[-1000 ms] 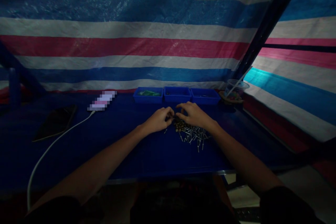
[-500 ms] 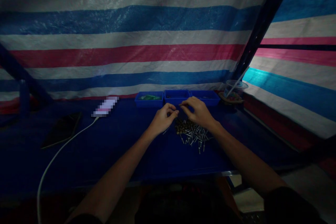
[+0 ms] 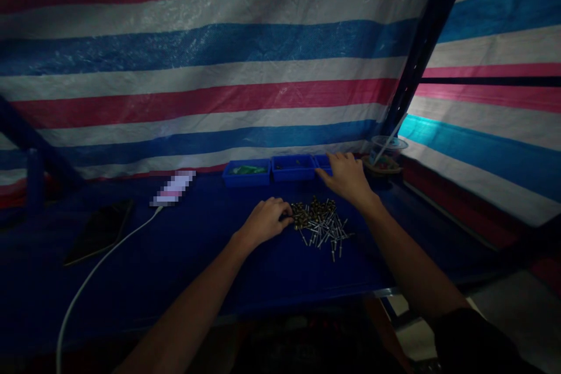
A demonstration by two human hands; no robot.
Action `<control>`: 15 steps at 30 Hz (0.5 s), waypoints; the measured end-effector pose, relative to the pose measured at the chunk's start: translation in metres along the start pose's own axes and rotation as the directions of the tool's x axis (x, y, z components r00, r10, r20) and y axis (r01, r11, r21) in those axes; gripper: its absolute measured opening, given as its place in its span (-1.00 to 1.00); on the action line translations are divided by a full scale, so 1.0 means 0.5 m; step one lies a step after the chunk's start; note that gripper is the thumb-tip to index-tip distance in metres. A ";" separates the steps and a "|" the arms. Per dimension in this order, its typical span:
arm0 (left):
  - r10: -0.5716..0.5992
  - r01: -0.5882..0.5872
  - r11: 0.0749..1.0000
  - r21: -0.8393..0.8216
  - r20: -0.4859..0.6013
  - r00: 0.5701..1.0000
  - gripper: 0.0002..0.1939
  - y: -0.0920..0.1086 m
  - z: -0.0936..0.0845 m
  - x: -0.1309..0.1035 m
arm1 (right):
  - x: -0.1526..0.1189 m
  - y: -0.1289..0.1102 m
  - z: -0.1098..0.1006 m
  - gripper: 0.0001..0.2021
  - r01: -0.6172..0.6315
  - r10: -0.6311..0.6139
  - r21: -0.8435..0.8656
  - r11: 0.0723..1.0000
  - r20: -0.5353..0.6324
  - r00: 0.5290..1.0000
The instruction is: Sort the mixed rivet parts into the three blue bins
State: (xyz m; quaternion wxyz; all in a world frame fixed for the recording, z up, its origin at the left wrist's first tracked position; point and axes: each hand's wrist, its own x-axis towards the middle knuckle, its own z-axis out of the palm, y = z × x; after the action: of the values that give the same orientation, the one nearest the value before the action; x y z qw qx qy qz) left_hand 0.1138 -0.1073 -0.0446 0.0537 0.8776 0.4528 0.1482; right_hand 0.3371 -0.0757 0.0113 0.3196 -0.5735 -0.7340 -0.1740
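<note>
On the dark blue table lies a pile of small metal parts point(image 3: 326, 225), brass-coloured ones at its back left and thin silver pins toward the front right. My left hand point(image 3: 268, 219) is at the pile's left edge, its fingers curled together; what they hold, if anything, is hidden. My right hand point(image 3: 346, 176) is over the front of the right blue tray point(image 3: 322, 162), palm down with thumb and fingers apart, and nothing shows in it. The middle blue tray point(image 3: 293, 174) has a few small parts inside.
A left blue tray point(image 3: 246, 180) holds something green. Behind my right hand are a clear cup point(image 3: 388, 149) and a round basket point(image 3: 382, 168). On the left lie a lit phone point(image 3: 174, 188) with a white cable point(image 3: 99, 269) and a dark tablet point(image 3: 100, 231). Striped sheeting hangs behind.
My hands have moved apart. The left one came down to the pile's left edge; the right one moved right to the right tray and opened. The view has shifted slightly.
</note>
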 end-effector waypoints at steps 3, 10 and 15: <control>-0.007 0.006 0.999 -0.051 -0.036 0.999 -0.90 -0.002 0.002 0.004 | -0.020 0.009 0.028 -0.58 -0.020 0.008 0.069 0.997 0.178 0.984; -0.188 0.117 0.774 -0.622 -0.050 0.981 -0.80 -0.006 -0.013 0.017 | -0.053 -0.061 0.042 -0.78 0.318 -0.454 0.441 0.839 0.246 0.857; -0.220 0.088 0.590 -0.802 -0.054 0.974 -0.81 -0.006 -0.024 0.017 | -0.059 -0.083 0.015 -0.82 0.357 -0.455 0.387 0.850 0.196 0.869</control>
State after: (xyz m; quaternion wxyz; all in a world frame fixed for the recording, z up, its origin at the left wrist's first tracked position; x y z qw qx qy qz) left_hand 0.1125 -0.0992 -0.0322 0.4171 0.7058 0.4165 0.3930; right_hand 0.2995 -0.1045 -0.0093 0.2612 -0.3586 -0.8958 -0.0264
